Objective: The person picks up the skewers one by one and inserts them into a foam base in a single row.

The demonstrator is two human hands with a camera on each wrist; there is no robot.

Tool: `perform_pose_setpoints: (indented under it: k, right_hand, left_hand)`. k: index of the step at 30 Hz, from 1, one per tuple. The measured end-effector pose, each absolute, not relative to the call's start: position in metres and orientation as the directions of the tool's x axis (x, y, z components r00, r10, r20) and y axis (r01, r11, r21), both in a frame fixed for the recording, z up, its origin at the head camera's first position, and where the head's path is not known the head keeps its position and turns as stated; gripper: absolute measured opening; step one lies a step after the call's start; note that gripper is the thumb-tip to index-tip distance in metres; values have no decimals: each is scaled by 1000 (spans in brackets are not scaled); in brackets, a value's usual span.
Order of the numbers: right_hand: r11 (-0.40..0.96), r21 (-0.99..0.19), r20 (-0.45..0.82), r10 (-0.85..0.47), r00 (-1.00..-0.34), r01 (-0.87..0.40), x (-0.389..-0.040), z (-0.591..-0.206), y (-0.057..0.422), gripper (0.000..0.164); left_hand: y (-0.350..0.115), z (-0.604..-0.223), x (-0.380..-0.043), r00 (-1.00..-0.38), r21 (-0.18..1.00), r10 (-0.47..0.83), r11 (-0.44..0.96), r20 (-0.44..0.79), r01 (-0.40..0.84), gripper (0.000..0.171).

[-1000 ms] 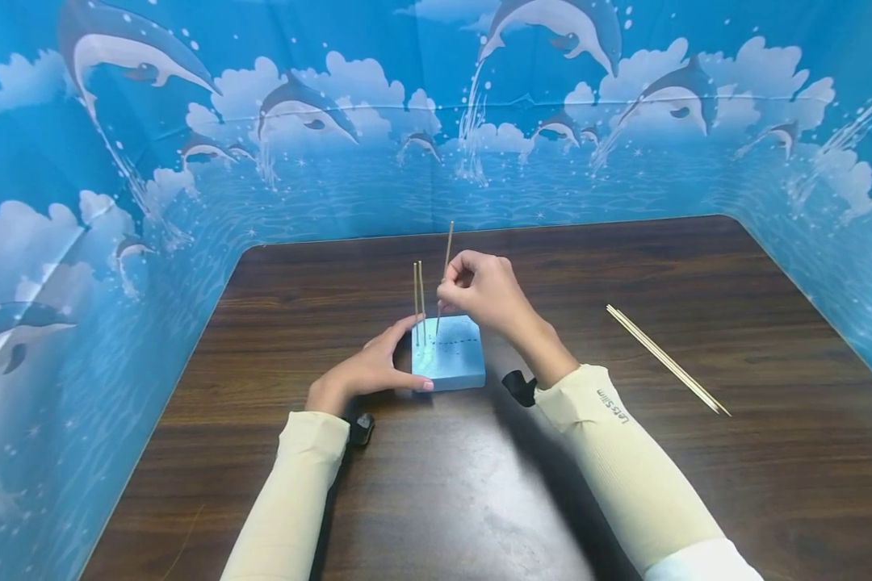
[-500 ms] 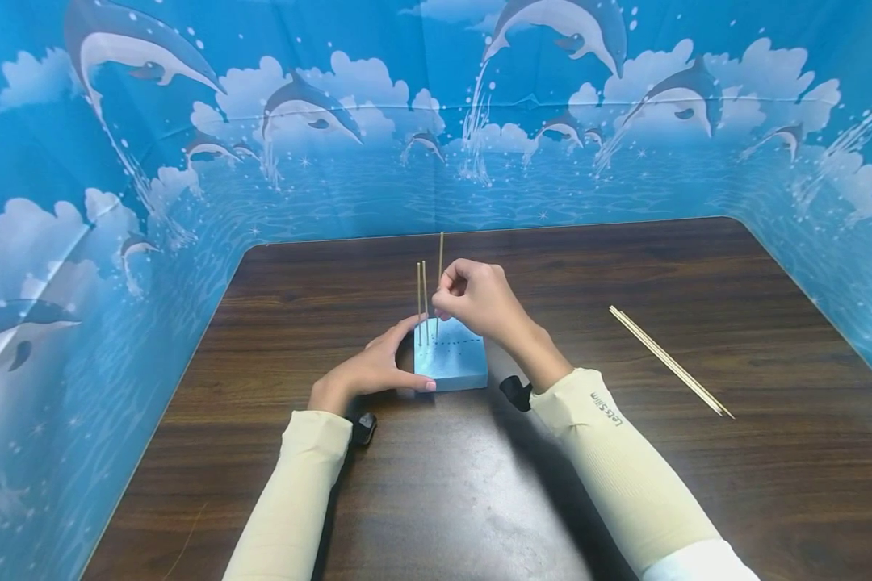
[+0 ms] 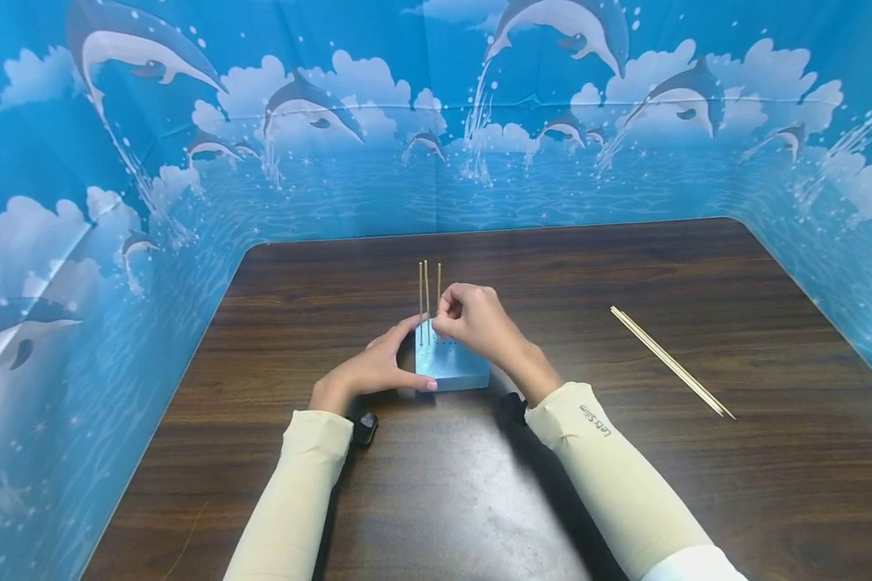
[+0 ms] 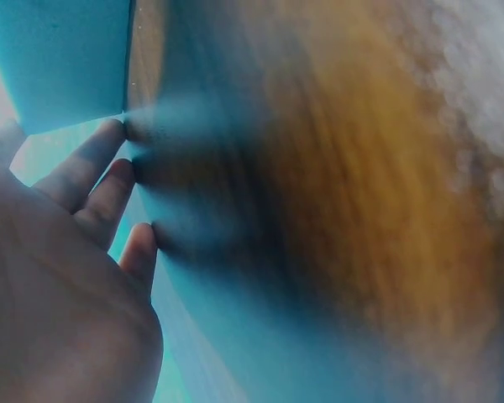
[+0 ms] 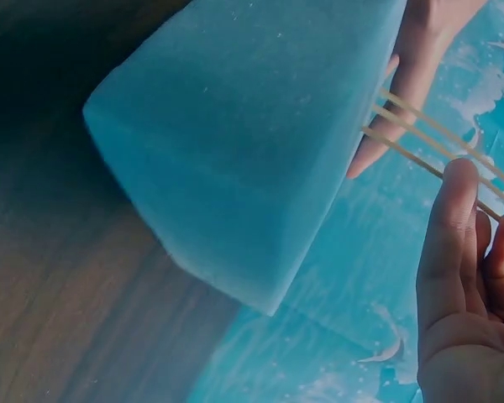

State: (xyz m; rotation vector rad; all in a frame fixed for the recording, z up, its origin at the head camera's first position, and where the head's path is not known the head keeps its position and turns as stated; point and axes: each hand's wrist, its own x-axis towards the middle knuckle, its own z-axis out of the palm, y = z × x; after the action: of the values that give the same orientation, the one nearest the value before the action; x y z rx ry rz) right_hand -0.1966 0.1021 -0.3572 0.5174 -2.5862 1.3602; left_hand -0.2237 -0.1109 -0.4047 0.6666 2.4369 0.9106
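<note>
A light blue foam block with rows of small dark holes lies on the table. My left hand holds it by the left side, thumb at the front face and fingers at the far edge. In the left wrist view those fingers lie spread along the block's side. Two thin bamboo skewers stand upright near the block's left edge. Just right of them, my right hand pinches a third skewer low down, close over the top face. The right wrist view shows all three skewers entering the block.
Several loose skewers lie together at an angle on the dark wood table, to the right. A blue dolphin-print curtain encloses the table at the back and sides.
My right hand has moved down towards the block, and the skewer in it has straightened from a slight tilt and sunk lower. My left hand keeps its hold on the block.
</note>
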Motion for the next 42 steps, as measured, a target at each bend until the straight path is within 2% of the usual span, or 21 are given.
perform_pose_setpoints:
  k: [7,12,20,31,37,42]
  right_hand:
    - [559,-730,317,-232,-920,-392,-194,-358,107,4]
    - [579,-731,311,-188,-932,-361,-190,-358,131,12]
    - [689,-694,306,19,-952,-209,-181,-379,207,13]
    - [768,-640,277,241,-930,8,-143,-403,303,24]
    - [788,-608,206,275,-939,97,-129,-409,332,26]
    - [817,-565,165,252,-953,118,-121,-415,349,22]
  left_hand:
    - [-109,-405,-224,-778,694,579,664,-243,277,113]
    - [-107,-406,-225,-775,697,595,649,-214,305,112]
    - [-108,-406,-223,-776,690,597,650,-204,319,114]
    - [-109,-405,-223,-779,680,590,661,-211,317,114]
    - [-110,-406,-222,-779,687,590,656,-210,312,114]
    - [-110,-406,-223,-779,689,592,654,-209,312,114]
